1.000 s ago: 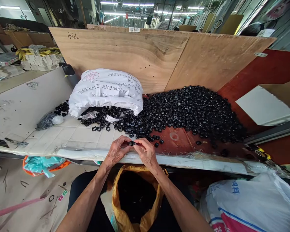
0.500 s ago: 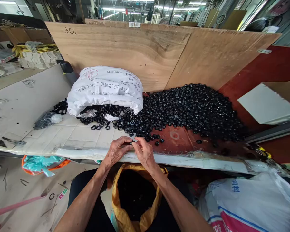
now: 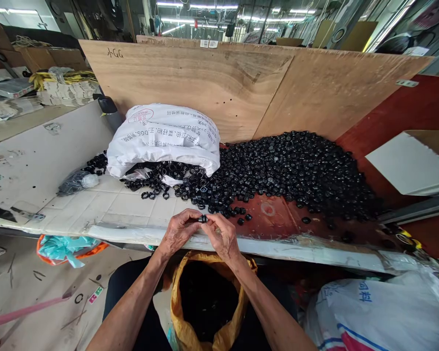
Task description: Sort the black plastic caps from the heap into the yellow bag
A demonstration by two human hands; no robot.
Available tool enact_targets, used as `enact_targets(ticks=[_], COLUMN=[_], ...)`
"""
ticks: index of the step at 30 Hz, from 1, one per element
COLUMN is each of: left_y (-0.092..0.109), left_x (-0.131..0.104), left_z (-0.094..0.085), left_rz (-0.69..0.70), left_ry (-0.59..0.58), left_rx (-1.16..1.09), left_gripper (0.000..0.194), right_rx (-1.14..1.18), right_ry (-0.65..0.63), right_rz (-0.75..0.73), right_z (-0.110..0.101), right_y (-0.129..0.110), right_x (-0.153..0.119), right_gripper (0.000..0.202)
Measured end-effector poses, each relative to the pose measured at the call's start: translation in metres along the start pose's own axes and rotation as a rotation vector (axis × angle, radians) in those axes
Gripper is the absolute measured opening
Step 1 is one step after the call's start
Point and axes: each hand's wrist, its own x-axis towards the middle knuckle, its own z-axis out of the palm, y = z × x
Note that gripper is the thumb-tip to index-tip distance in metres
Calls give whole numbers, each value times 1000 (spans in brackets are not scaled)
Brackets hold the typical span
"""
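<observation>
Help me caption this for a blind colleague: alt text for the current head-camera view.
A person's left hand and right hand hold a small black part at the edge of a worktable, above an open yellow sack. Beyond, a large heap of black pieces and a white printed bag lie before a wooden board.

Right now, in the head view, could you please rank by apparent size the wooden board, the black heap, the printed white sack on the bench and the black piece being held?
1. Wooden board
2. Black heap
3. Printed white sack
4. Held black piece, by far the smallest
</observation>
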Motion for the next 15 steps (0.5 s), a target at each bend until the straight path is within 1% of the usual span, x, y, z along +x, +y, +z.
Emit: enact_targets(ticks=[2, 3, 4, 6, 7, 9, 12, 15], left_y=[-1, -2, -2, -4, -4, -3, 3, 11], left_x=[-1, -1, -2, -2, -1, 0, -1, -10], left_z=[0, 0, -1, -1, -1, -1, -2, -1], left_rz=[-7, -13, -18, -28, -29, -28, -30, -52], left_ry=[2, 4, 7, -5, -12, -20, -39, -96], left_rx=[7, 11, 15, 14, 13, 10, -12, -3], left_gripper=[15, 15, 15, 14, 14, 14, 14, 14], right_rx=[-28, -37, -28, 31, 57, 75, 81, 100], right_ry=[-12, 2, 15, -1, -12, -15, 17, -15], right_rz=[0, 9, 17, 14, 13, 24, 36, 20], right_z=[-2, -3, -3, -2, -2, -1, -1, -5], right_y=[-1, -1, -1, 0, 0, 1, 1, -4], right_x=[0, 0, 0, 1, 1, 2, 0, -8], right_gripper=[43, 45, 41, 22, 19, 19, 19, 16])
